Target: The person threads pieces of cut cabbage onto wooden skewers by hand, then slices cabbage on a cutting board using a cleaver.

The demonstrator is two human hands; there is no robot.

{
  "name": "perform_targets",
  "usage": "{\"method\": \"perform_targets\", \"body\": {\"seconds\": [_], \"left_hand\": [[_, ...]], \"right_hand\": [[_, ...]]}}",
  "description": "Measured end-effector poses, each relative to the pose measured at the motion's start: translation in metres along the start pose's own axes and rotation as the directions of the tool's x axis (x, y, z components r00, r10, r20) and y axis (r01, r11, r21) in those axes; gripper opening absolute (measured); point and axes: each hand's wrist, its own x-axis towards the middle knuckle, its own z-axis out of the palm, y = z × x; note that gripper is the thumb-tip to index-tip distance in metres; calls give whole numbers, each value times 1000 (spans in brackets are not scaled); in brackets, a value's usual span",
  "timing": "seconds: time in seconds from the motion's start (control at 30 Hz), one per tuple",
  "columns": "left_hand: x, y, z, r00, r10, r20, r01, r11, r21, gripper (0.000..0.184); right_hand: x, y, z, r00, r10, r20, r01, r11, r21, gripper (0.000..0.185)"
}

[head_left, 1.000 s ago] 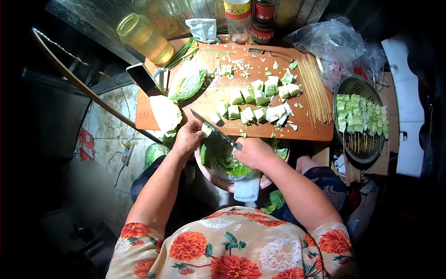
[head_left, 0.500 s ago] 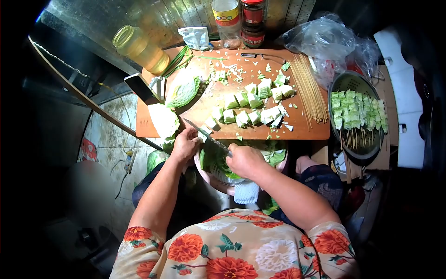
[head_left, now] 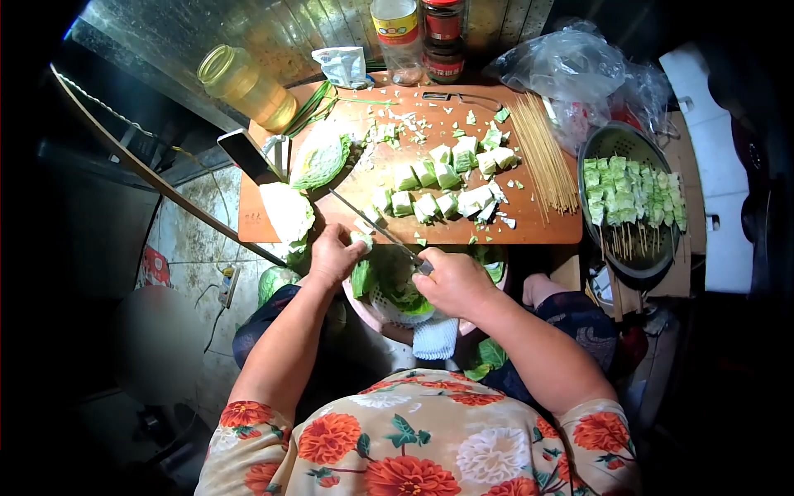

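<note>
My right hand (head_left: 457, 283) is closed around the handle of a knife (head_left: 376, 221), its long blade slanting up and left over the board's front edge. Pinched at the fingertips of my left hand (head_left: 335, 256) is a small pale cabbage piece (head_left: 361, 240), just left of the blade. Below both hands sits a pink basin (head_left: 372, 317) with green cabbage leaves (head_left: 405, 296) inside. On the wooden cutting board (head_left: 298, 223), two rows of cut cabbage chunks (head_left: 426, 207) lie beyond the knife. Stacked cabbage leaves (head_left: 288, 213) rest at the board's left edge, near my left hand.
Bamboo skewers (head_left: 542, 157) lie along the board's right side. Beyond them, a colander (head_left: 589, 149) holds skewered cabbage (head_left: 628, 194). A phone (head_left: 246, 155) leans at the left, near a jar of yellow liquid (head_left: 252, 91). A peeler (head_left: 459, 97) and jars (head_left: 444, 41) are at the back.
My right hand and the knife have shifted slightly right and down, away from my left hand. The left hand has turned, and the cabbage piece at its fingertips now shows more plainly.
</note>
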Motion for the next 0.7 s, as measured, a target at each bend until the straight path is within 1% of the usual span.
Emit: {"method": "perform_targets", "body": {"seconds": [0.03, 0.07, 0.1, 0.13, 0.17, 0.2, 0.27, 0.3, 0.33, 0.4, 0.43, 0.47, 0.53, 0.57, 0.6, 0.67, 0.7], "left_hand": [[1, 2, -6, 998, -43, -42, 42, 999, -24, 27], [2, 3, -15, 986, -166, -11, 157, 953, -260, 23], [12, -8, -24, 976, -218, 24, 204, 864, -460, 21], [19, -11, -37, 963, -260, 70, 244, 732, -637, 20], [23, -13, -49, 960, -280, 34, 222, 677, -702, 18], [19, 0, -67, 954, -301, 0, 195, 617, -762, 17], [15, 18, -91, 958, -287, -14, 156, 561, -813, 16], [11, 21, -95, 981, -195, -14, 85, 488, -869, 18], [6, 33, -98, 988, -152, 15, 83, 457, -886, 19], [-11, 63, -97, 998, -67, 20, 47, 426, -903, 20], [-11, 69, -92, 998, -60, 36, 58, 410, -910, 21], [-12, 73, -85, 998, -24, 52, 58, 389, -919, 19], [-14, 88, -75, 996, 34, 87, 69, 359, -931, 13], [-18, 98, -72, 995, 48, 88, 65, 366, -929, 12], [-18, 103, -65, 993, 63, 96, 68, 353, -933, 11], [-12, 108, -53, 987, 105, 124, 74, 385, -920, 16], [-8, 108, -47, 984, 106, 142, 89, 394, -915, 15]], "right_hand": [[-4, 2, -4, 1000, -14, -16, 14, 1000, 8, 39], [-9, 4, -9, 1000, -15, -18, 15, 1000, 7, 39], [-14, 6, -17, 999, -2, 47, 2, 1000, -1, 35], [-19, 7, -25, 994, 12, 112, -11, 1000, -11, 31], [-24, 8, -33, 987, 8, 159, 7, 995, -96, 30], [-27, 12, -35, 988, 6, 155, 10, 995, -100, 30], [-32, 24, -33, 962, -37, 271, 127, 938, -322, 29], [-33, 25, -27, 961, -18, 275, 127, 915, -383, 29], [-35, 23, -23, 966, -10, 259, 121, 901, -417, 28], [-29, 45, 8, 978, -25, 208, 115, 893, -435, 25], [-26, 55, 24, 980, -33, 194, 119, 883, -455, 24], [-23, 62, 34, 983, -41, 181, 123, 872, -473, 23], [-18, 66, 37, 913, 116, 392, 133, 822, -553, 25], [-19, 66, 36, 898, 152, 414, 131, 805, -579, 25], [-20, 62, 27, 904, 135, 406, 126, 823, -554, 22], [-17, 54, 3, 973, 144, 180, -30, 853, -520, 18], [-11, 58, -8, 995, 103, -12, -98, 893, -440, 15]]}}
